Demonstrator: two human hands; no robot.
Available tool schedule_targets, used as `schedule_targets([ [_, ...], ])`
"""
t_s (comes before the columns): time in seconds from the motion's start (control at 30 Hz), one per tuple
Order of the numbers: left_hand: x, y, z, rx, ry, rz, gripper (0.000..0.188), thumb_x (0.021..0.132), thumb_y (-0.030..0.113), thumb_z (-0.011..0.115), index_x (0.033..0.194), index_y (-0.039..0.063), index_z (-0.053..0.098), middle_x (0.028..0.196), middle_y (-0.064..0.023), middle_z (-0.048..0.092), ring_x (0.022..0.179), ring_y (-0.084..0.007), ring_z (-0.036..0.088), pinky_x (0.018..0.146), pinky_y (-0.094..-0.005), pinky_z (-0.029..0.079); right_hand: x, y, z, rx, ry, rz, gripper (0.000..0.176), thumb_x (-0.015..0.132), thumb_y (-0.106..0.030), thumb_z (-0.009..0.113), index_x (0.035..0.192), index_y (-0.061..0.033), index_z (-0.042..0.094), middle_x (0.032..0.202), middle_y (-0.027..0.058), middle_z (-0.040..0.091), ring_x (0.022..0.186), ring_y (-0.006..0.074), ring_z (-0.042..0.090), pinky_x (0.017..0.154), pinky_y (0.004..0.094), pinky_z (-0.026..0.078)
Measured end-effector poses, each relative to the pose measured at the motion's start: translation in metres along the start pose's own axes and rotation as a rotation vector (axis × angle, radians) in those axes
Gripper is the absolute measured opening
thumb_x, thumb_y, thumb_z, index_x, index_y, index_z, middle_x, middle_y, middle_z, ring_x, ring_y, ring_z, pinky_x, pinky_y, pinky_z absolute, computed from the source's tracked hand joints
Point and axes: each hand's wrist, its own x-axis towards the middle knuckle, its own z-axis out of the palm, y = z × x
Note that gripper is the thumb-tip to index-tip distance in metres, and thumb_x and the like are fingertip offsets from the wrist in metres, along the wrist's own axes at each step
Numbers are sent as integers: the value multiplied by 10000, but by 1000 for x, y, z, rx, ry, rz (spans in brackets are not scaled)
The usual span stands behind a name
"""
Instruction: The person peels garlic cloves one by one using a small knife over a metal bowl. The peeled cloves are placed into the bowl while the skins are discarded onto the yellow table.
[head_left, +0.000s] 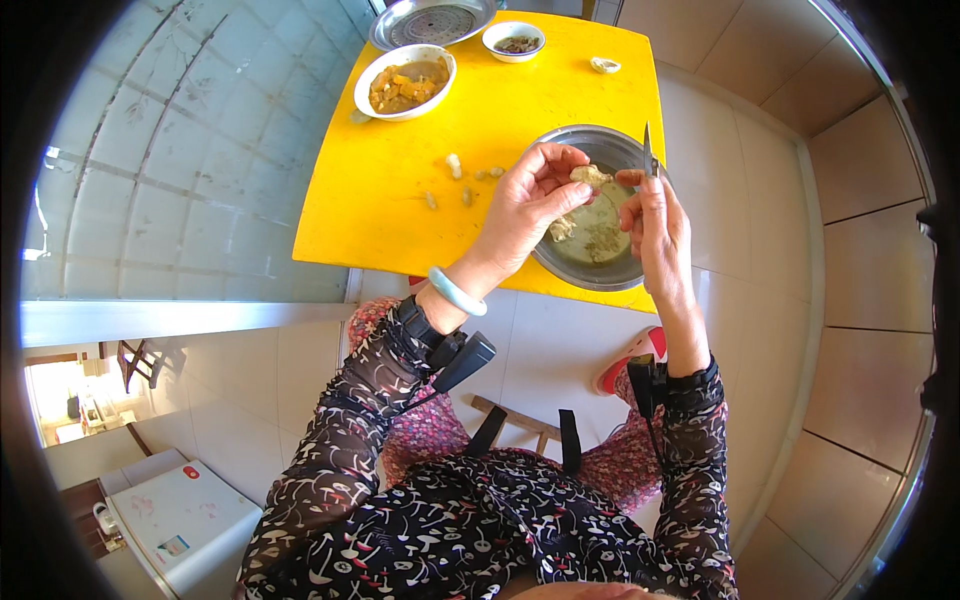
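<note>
Between the thumb and fingers of my left hand (536, 187) is a knobby, pale-brown piece of root (590, 176), which looks like ginger. My right hand (660, 225) grips a small knife (648, 150), its blade pointing away from me, its handle mostly hidden by the fingers. The right index finger reaches close to the root's right end. Both hands are above a metal basin (581, 279) of cloudy water. Another root piece (561, 228) shows in the basin beside my left hand. Small pale scraps (454, 166) lie on the yellow table (390, 217) to the left.
A white bowl of orange chunks in liquid (409, 86) stands at the table's far left. Behind it is a perforated metal tray (435, 26). A smaller bowl with dark contents (517, 43) and a pale shell-like piece (605, 65) sit farther back. Frosted glass panels (172, 165) flank the left.
</note>
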Motion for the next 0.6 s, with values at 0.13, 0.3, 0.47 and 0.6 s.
schedule_targets([
  [0.13,3,1,-1,13,32,5,255,976,45,685,1210,37,584,1139,-55,662,1065,-128,656,983,-289,539,-7,-6,9,-35,-52,-66,463,1137,-387,380,1368,-28,560,766,-7,527,731,73,500,654,248,422],
  [0.3,1,1,1,-53,40,2,235,968,37,685,1183,49,591,1103,-51,670,1034,-120,659,967,-278,540,-11,-11,20,-180,-121,-204,372,1104,-220,498,1444,-71,515,862,38,618,798,101,553,781,281,494],
  [0.47,1,-1,2,-124,54,4,220,965,34,686,1166,48,597,1080,-53,679,1006,-123,674,953,-275,551,-11,-12,18,-74,-167,-130,376,1093,-180,519,1452,-73,494,929,70,687,867,125,625,823,276,511],
  [0.6,0,-1,2,-146,61,-30,201,971,48,691,1152,45,604,1074,-64,691,990,-132,686,937,-281,561,-13,-8,22,-305,-74,-278,365,1089,-183,517,1435,-73,481,955,142,726,877,245,721,783,337,558],
])
